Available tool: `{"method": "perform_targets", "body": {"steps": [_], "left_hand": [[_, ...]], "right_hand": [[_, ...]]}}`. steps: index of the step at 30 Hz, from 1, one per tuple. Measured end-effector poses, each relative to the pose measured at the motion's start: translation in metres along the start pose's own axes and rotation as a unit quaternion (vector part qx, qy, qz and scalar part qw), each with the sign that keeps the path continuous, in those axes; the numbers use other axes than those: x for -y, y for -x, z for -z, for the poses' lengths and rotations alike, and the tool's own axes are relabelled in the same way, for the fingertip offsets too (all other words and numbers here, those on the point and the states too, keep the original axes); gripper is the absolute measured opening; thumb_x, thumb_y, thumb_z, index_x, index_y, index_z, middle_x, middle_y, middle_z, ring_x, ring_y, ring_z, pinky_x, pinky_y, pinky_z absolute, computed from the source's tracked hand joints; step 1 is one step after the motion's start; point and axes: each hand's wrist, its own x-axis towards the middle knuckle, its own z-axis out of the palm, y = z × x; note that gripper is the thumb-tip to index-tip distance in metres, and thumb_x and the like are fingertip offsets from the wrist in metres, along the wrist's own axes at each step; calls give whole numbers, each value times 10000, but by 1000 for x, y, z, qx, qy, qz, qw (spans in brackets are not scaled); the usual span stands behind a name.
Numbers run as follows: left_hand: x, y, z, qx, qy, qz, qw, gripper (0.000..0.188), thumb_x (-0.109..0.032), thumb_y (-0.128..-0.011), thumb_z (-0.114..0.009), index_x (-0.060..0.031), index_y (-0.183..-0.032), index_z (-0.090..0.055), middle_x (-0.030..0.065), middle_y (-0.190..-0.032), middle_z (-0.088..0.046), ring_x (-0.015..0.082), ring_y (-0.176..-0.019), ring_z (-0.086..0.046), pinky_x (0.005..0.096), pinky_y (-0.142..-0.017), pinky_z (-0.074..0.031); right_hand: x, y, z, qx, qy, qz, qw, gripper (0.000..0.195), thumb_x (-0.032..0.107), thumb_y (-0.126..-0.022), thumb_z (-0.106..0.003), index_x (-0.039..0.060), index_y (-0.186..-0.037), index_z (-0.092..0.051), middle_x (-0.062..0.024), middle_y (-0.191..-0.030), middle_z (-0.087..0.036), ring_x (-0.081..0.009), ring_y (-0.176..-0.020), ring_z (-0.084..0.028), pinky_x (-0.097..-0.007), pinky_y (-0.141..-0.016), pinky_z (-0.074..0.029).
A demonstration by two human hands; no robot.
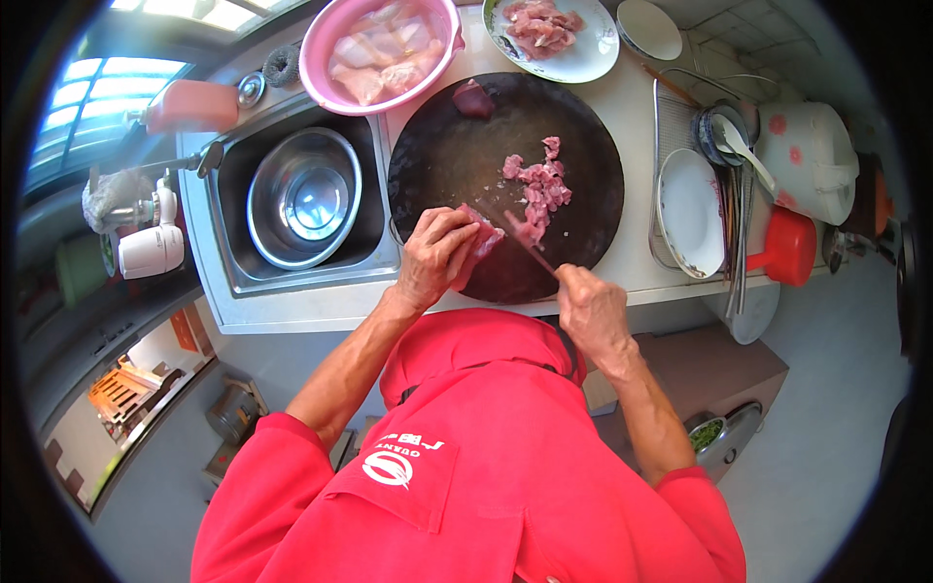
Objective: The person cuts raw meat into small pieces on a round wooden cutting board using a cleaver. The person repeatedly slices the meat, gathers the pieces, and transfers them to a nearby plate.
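Note:
My left hand [439, 251] presses a piece of raw meat [487, 237] against a round, dark chopping board [452, 160], near its front left part. In my right hand [594, 310] is the handle of a knife [536, 255], its blade seen nearly edge-on and pointing toward that meat. Small cut pieces of pink meat [543, 186] lie in a loose strip right of the blade. A darker red lump of meat [472, 99] rests near the board's far edge.
A pink basin [310, 65] of raw meat pieces and a plate [601, 55] of sliced meat stand behind the board. Left is a sink [233, 182] holding a steel bowl [256, 204]. At right are a wire rack [663, 124], an oval dish [689, 211], chopsticks and a red dipper [791, 248].

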Motion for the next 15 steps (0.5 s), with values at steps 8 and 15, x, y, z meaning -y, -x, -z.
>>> {"method": "perform_targets", "body": {"steps": [8, 15], "left_hand": [[1, 5, -1, 6, -11, 10, 1000, 345, 63, -833, -884, 1, -1170, -848, 169, -1335, -809, 414, -1233, -749, 491, -1053, -641], [4, 5, -3, -11, 1, 17, 1000, 374, 73, -814, -884, -2, -1179, -847, 164, -1309, -806, 407, -1216, -758, 485, -1043, -641]], "right_hand": [[14, 16, -11, 39, 18, 26, 999, 88, 10, -987, -732, 65, -1033, -682, -161, -913, -755, -415, -767, -804, -522, -646, -647], [16, 9, -16, 51, 14, 25, 998, 91, 0, -979, -732, 53, -1012, -665, -164, -918, -759, -417, -768, -807, -524, -646, -646]]}}
